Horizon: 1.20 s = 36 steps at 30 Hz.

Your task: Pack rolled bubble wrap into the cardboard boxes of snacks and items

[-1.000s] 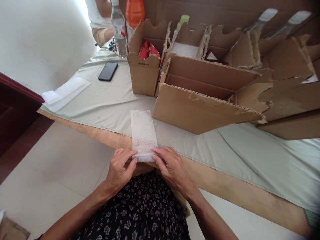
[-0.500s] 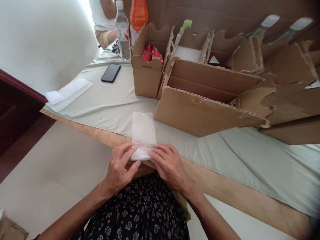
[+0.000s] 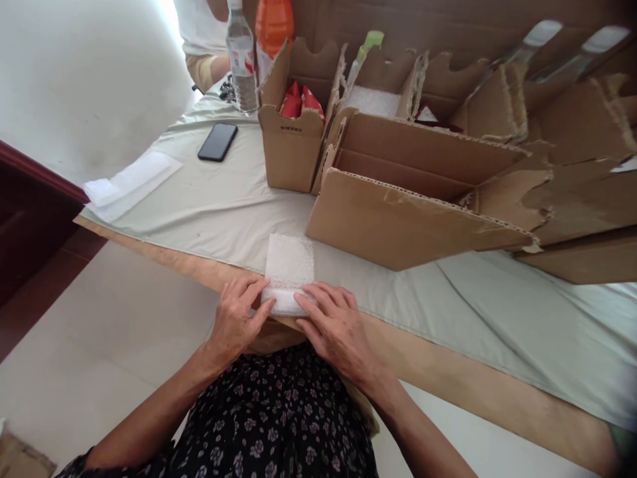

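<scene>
A translucent white strip of bubble wrap (image 3: pixel 290 260) lies at the table's front edge, its near end rolled or folded into a thick white bundle (image 3: pixel 285 301). My left hand (image 3: pixel 242 312) holds the bundle's left end, thumb in front and fingers behind. At the right end, my right hand (image 3: pixel 332 320) grips it with bent fingers on top. The flat part of the strip stretches away from me toward the boxes. What is inside the bundle, if anything, cannot be seen.
An open cardboard box (image 3: pixel 398 219) stands just beyond, before a row of narrower boxes (image 3: pixel 293 156). Left are a black phone (image 3: pixel 217 142), white wrap sheets (image 3: pixel 132 184), a clear bottle (image 3: pixel 242 70) and an orange bottle (image 3: pixel 275 30). Another person (image 3: pixel 204 40) is at the back left.
The flat length of bubble wrap has become shorter, and the rolled bundle has moved slightly away from me. Both hands have stayed at its ends. The view has shifted slightly.
</scene>
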Each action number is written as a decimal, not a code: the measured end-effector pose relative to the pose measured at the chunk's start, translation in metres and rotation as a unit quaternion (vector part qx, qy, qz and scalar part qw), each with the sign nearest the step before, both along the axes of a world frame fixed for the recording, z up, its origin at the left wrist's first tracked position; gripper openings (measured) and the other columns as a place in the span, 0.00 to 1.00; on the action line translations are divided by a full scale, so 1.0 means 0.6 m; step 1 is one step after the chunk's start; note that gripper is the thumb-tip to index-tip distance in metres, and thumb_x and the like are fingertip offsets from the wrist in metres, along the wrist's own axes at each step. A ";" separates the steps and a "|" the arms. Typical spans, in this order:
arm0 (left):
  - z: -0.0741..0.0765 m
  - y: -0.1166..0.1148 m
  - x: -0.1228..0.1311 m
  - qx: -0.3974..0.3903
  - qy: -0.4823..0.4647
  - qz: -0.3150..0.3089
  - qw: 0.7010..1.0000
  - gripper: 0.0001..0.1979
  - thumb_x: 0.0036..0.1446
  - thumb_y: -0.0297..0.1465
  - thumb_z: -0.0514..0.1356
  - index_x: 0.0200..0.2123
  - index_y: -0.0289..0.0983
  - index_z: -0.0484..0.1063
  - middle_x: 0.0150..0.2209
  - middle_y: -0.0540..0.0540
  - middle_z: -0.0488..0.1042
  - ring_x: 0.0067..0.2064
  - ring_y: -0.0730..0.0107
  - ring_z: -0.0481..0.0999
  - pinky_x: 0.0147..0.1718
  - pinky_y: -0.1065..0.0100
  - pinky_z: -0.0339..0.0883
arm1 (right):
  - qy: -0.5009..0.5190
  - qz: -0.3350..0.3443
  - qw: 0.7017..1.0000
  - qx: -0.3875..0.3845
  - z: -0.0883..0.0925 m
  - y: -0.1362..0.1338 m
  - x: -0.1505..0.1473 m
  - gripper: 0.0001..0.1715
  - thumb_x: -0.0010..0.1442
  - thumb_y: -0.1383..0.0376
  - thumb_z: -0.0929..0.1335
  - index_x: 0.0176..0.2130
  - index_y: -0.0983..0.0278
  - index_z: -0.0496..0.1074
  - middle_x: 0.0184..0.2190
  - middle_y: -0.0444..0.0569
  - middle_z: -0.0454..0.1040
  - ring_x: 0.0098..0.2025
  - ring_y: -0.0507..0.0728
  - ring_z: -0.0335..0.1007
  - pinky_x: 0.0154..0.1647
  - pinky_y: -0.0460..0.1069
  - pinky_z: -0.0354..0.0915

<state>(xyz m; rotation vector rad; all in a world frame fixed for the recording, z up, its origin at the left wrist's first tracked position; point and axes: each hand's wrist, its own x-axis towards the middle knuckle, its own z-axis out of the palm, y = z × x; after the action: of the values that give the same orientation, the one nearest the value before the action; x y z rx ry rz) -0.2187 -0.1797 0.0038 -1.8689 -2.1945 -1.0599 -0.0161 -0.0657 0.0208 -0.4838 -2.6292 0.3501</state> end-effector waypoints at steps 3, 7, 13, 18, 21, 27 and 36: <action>0.004 -0.012 0.002 0.009 -0.008 -0.036 0.999 0.14 0.68 0.34 0.62 0.54 0.36 0.74 0.51 0.37 0.77 0.51 0.54 0.77 0.51 0.54 0.70 | 0.013 -0.003 0.999 -0.042 -0.001 0.001 -0.004 0.13 0.71 0.69 0.66 0.53 0.63 0.73 0.51 0.53 0.81 0.57 0.64 0.72 0.58 0.61 0.64; 0.014 -0.029 0.004 -0.006 -0.025 -0.104 0.994 0.14 0.67 0.31 0.62 0.54 0.37 0.73 0.49 0.39 0.78 0.53 0.55 0.75 0.54 0.53 0.68 | 0.017 -0.003 0.992 -0.129 0.008 0.000 0.001 0.12 0.71 0.66 0.67 0.54 0.62 0.74 0.46 0.51 0.81 0.51 0.61 0.74 0.56 0.58 0.66; 0.014 0.018 -0.007 -0.024 -0.027 -0.081 0.996 0.11 0.68 0.31 0.61 0.51 0.34 0.74 0.40 0.42 0.81 0.43 0.57 0.77 0.46 0.56 0.71 | 0.013 -0.057 0.998 -0.018 0.019 -0.004 0.005 0.18 0.70 0.64 0.67 0.57 0.66 0.71 0.55 0.60 0.76 0.56 0.67 0.70 0.54 0.62 0.66; 0.014 0.037 -0.009 -0.008 -0.047 0.004 0.999 0.13 0.68 0.36 0.61 0.51 0.35 0.76 0.43 0.40 0.80 0.45 0.55 0.78 0.48 0.53 0.73 | -0.044 -0.026 0.999 0.008 0.003 0.006 -0.013 0.19 0.67 0.68 0.69 0.57 0.66 0.72 0.57 0.59 0.76 0.58 0.67 0.70 0.57 0.62 0.65; 0.018 0.008 0.003 0.006 -0.200 0.058 0.978 0.16 0.66 0.36 0.63 0.53 0.36 0.76 0.46 0.40 0.81 0.47 0.58 0.80 0.50 0.56 0.75 | 0.013 -0.059 0.997 -0.039 -0.006 0.018 -0.024 0.16 0.68 0.71 0.67 0.55 0.65 0.73 0.50 0.55 0.81 0.52 0.64 0.75 0.54 0.60 0.67; 0.030 -0.019 0.049 -0.048 -0.626 0.004 0.778 0.28 0.61 0.40 0.68 0.61 0.36 0.71 0.58 0.36 0.78 0.59 0.53 0.78 0.60 0.52 0.73 | 0.103 -0.111 0.960 -0.234 0.014 -0.006 -0.021 0.15 0.71 0.64 0.67 0.56 0.61 0.74 0.46 0.52 0.82 0.47 0.61 0.76 0.51 0.57 0.71; 0.038 0.017 0.065 -0.089 -0.617 -0.079 0.778 0.28 0.62 0.41 0.66 0.62 0.35 0.69 0.55 0.36 0.81 0.55 0.53 0.81 0.54 0.55 0.77 | 0.126 -0.111 0.938 -0.303 0.026 -0.021 0.022 0.22 0.67 0.57 0.70 0.58 0.59 0.73 0.56 0.55 0.76 0.57 0.63 0.73 0.60 0.61 0.69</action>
<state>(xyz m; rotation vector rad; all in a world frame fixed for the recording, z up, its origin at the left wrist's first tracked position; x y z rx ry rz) -0.1796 -0.1693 0.0268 -1.5362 -2.6907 -2.8015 -0.0027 -0.0783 0.0362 -0.8563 -2.1538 1.0796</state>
